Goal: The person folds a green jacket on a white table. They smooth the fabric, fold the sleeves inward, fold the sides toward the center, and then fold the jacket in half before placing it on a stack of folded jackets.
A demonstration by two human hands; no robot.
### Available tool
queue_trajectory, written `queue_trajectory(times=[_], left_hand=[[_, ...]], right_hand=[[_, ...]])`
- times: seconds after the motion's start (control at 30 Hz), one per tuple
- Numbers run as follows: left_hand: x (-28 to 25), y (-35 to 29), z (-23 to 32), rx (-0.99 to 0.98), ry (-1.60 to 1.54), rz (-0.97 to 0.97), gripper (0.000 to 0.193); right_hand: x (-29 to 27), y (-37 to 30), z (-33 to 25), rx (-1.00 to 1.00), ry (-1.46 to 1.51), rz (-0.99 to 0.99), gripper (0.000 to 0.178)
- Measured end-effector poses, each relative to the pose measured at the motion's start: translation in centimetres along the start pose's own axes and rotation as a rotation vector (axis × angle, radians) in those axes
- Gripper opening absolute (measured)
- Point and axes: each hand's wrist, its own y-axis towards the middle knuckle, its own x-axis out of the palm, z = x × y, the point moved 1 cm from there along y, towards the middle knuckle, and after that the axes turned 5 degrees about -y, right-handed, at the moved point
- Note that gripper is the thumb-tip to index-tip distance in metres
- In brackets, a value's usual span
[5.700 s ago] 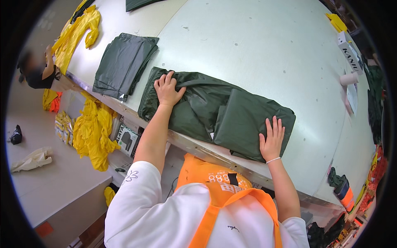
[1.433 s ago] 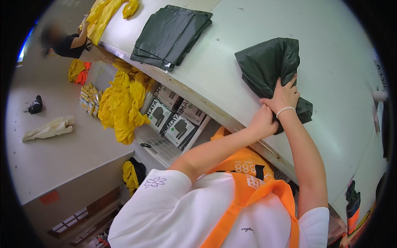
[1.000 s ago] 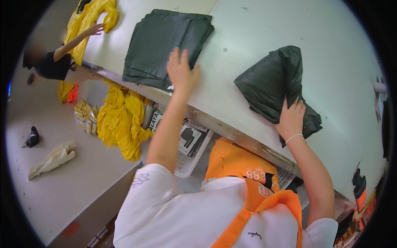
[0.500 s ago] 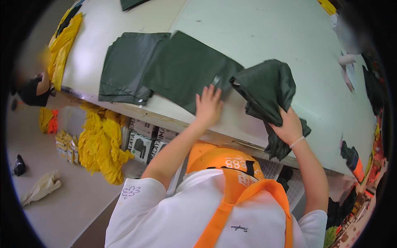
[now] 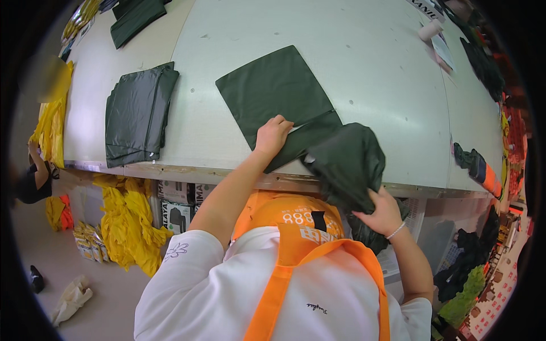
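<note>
A flat, squared piece of dark green folded cloth [image 5: 276, 85] lies on the pale table in front of me, with a narrower flap along its near side. My left hand [image 5: 274, 135] is closed on the fold between the two, fingers curled at its edge. To the right, a bunched dark green garment [image 5: 350, 162] hangs over the table's front edge and overlaps the flap. My right hand [image 5: 380, 213] grips its lower part, thumb in front; some of the fingers are hidden in the cloth.
Left on the table sits a stack of folded, shiny dark green garments [image 5: 139, 113]. More green pieces [image 5: 136, 23] lie farther back. Yellow garments [image 5: 131, 216] hang below the table edge [image 5: 284, 182]. A white roll [image 5: 430, 30] stands far right. Another person's arm [image 5: 40, 165] shows at left.
The flat green cloth has turned and slid away from the stack. My left hand went from lying spread on it to gripping its fold. My right hand brought the bunched garment lower, toward me.
</note>
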Motion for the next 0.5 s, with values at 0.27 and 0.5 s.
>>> queue_trajectory(times=[0.27, 0.5], left_hand=[[-7.1, 4.7, 5.1, 0.030, -0.195, -0.204, 0.010], [-12.3, 0.3, 3.3, -0.165, -0.451, -0.061, 0.013]], right_hand=[[2.9, 6.3, -4.1, -0.397, -0.141, -0.151, 0.059], [4.3, 11.8, -3.9, -0.282, -0.059, -0.082, 0.060]])
